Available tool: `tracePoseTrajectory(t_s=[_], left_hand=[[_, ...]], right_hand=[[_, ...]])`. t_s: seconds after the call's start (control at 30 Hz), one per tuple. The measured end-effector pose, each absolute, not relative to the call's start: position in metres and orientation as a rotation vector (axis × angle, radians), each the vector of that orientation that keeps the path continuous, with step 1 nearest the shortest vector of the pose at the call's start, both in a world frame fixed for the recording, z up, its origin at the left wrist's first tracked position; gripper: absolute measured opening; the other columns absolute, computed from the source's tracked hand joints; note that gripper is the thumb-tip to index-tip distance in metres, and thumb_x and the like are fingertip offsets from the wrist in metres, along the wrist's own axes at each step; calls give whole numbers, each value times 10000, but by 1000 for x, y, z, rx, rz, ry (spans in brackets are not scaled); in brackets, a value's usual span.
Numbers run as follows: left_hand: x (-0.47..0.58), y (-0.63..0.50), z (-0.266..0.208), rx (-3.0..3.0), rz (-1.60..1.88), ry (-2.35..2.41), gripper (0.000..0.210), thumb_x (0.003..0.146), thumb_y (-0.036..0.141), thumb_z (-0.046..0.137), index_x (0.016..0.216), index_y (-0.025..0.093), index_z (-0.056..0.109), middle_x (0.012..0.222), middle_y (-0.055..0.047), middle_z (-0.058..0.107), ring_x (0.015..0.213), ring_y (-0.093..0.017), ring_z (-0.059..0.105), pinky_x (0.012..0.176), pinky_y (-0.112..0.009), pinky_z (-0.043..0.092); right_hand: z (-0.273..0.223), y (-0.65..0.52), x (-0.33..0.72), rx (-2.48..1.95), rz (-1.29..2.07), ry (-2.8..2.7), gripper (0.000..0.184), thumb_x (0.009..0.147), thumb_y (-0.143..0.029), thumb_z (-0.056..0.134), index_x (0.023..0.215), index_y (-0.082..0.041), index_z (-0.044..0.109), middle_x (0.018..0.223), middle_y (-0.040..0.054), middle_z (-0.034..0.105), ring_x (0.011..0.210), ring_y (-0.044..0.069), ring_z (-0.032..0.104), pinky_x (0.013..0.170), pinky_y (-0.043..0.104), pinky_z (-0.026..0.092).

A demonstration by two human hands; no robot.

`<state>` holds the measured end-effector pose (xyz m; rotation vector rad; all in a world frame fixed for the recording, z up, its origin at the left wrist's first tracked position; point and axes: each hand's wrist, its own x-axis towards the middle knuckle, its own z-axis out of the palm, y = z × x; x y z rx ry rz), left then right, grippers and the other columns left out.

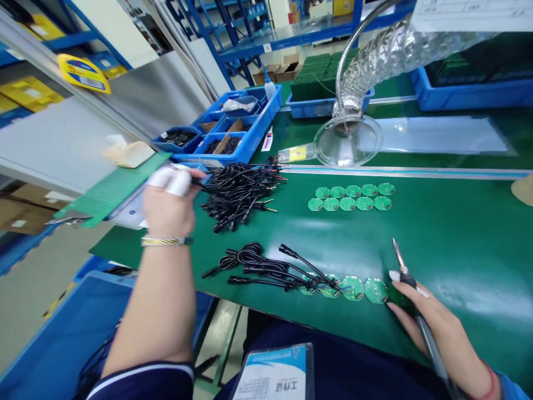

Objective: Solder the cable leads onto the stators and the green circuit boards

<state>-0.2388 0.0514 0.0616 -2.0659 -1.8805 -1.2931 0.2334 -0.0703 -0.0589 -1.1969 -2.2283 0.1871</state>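
Note:
My left hand (170,194), with white covers on some fingers, reaches to the left end of a pile of black cables (245,189). Its fingers are closed on the end of a black cable, a little blurred. In my right hand (433,316) is a soldering iron (400,255), its metal tip pointing up and away. Just left of that hand, round green circuit boards (353,289) lie in a row along the near side of the table. A few black cables (270,266) lie with their thin wire ends on the left boards of this row.
Two more rows of round green boards (353,198) lie further back. Behind stand a clear fume hood (347,141) on a foil duct, a blue divided parts bin (254,139) and a blue tray of green boards (310,106). A blue crate (62,339) is at lower left.

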Motion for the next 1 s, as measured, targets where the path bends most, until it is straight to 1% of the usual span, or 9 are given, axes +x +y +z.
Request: tracePoseTrajectory(t_s=[0.03,0.1,0.13,0.2,0.27,0.33,0.43,0.83,1.0], left_hand=[[-245,57,71,-1965,-1502,-1831,253,924,353,270,1034,211,448,884,27,580,773,-106,565,672,-283,480],[-238,66,86,-1723,-2055,-1606,160,839,352,495,929,220,500,739,81,555,648,-81,546,604,-259,469],[-225,69,90,-1707,-2131,-1558,156,817,345,542,907,218,527,721,85,553,636,-84,543,611,-274,473],[-181,65,90,-1859,-1933,-1571,157,783,335,596,811,181,586,671,77,558,612,-93,546,605,-281,470],[-126,52,78,-2356,-1401,-1743,130,778,303,600,815,185,638,751,43,629,723,-120,579,710,-304,479],[-73,33,58,-2889,-1033,-1699,99,776,246,583,763,194,666,735,15,652,672,-117,585,634,-262,480],[-23,10,27,-3310,-760,-1619,139,800,212,540,787,192,677,746,-4,648,671,-116,581,623,-240,463],[-8,-9,5,-3391,-564,-1566,129,801,217,532,788,182,655,723,-11,617,701,-142,550,650,-242,408],[-8,-12,-2,-3382,-857,-1922,125,791,243,559,804,176,664,772,-9,662,703,-130,591,666,-225,437]], right_hand=[[-56,-71,233,-1210,195,-2209,410,792,-234,569,1187,-187,471,1157,108,579,1012,221,597,892,351,499],[-50,-72,232,-1232,204,-2158,375,799,-210,560,1165,-183,485,1141,105,593,1010,213,599,902,348,493],[-47,-72,232,-1242,207,-2128,352,804,-197,553,1151,-184,495,1117,98,609,990,205,609,894,336,497],[-43,-72,230,-1263,222,-2055,307,810,-177,542,1116,-190,517,1047,78,644,916,183,637,852,299,517],[-39,-71,227,-1282,260,-1976,264,811,-164,541,1073,-196,535,977,58,667,834,158,655,789,258,533],[-34,-67,220,-1291,304,-1913,231,807,-157,549,1033,-201,542,936,47,673,784,142,658,736,232,538],[-26,-59,205,-1286,370,-1883,243,785,-175,586,1020,-201,528,912,47,673,771,142,657,704,225,536],[-14,-44,171,-1179,655,-1858,286,777,-163,579,1046,-209,497,851,21,632,701,101,620,650,187,492],[-19,-46,172,-1206,661,-1832,275,783,-160,559,1046,-211,496,867,27,628,717,103,616,662,190,481]])
